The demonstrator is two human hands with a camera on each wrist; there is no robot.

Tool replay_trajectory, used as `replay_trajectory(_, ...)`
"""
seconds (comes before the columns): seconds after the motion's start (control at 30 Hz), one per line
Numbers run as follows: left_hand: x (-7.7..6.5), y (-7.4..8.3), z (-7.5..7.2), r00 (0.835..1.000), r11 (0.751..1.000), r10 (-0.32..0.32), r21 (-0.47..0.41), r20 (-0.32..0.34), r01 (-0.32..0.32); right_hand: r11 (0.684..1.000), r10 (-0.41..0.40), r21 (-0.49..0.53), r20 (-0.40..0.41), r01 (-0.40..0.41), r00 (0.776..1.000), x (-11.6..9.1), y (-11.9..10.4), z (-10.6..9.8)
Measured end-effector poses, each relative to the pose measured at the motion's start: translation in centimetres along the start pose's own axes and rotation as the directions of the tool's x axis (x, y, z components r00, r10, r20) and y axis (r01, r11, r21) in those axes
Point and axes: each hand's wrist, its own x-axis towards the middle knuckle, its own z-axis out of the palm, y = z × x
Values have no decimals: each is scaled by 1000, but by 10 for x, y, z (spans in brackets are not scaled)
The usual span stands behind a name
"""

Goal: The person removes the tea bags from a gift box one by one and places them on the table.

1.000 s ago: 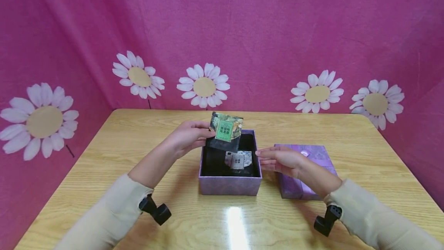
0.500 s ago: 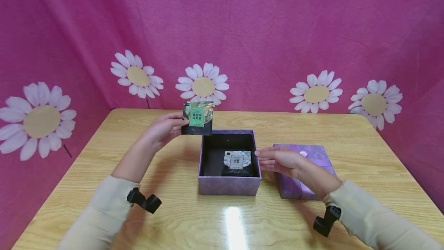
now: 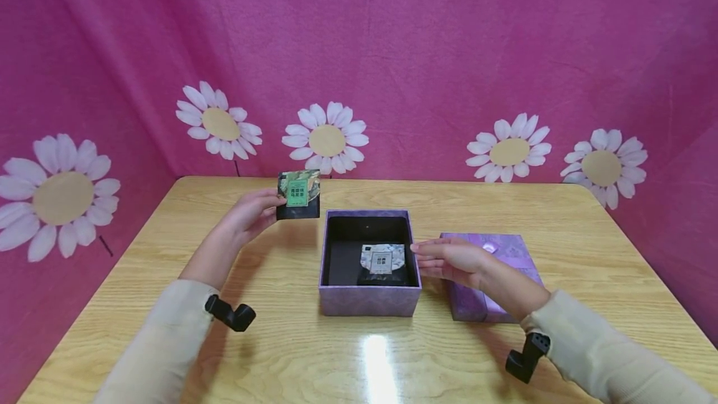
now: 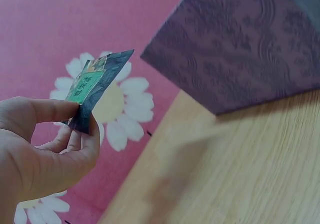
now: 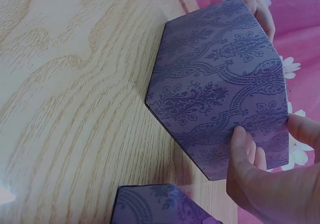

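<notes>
In the head view, my left hand (image 3: 252,217) pinches a black tea packet (image 3: 299,195) with a green label, thumb on the front and fingers behind. It holds the packet above the table, left of a purple box (image 3: 370,300) that stands without its lid. The left wrist view shows the packet (image 4: 94,86) nearly edge-on. Inside the box lies a second packet (image 3: 382,264), black with a pale label. My right hand (image 3: 454,257) touches the box's right side. In the right wrist view, straight fingers (image 5: 241,144) rest on the outer wall, with the thumb tip at the rim.
The purple lid (image 3: 510,251), with a ribbon and bow, lies on the wooden table (image 3: 291,354) to the right of the box, partly under my right forearm. A pink curtain (image 3: 415,67) with daisies hangs behind and beside the table.
My left hand has carried the green-label packet out from over the box, leftward and away from it. The packet in the box is now fully uncovered. My right hand stays at the box's side.
</notes>
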Motion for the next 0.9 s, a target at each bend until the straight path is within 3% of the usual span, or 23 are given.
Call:
replay_trajectory(0.33,19,-14,-11,999,999,-30,-28,-39,29,1000,5,3,-4,-5,1000,-1,0,0)
replay_trajectory(0.6,33,-23,-16,983,979,-89,169,-162,116,1000,-6,-1,12,6,1000,1,1,-2)
replay_trajectory(0.9,45,-37,-16,975,971,-98,196,-200,138,1000,1,-6,-4,-1,1000,-1,0,-2)
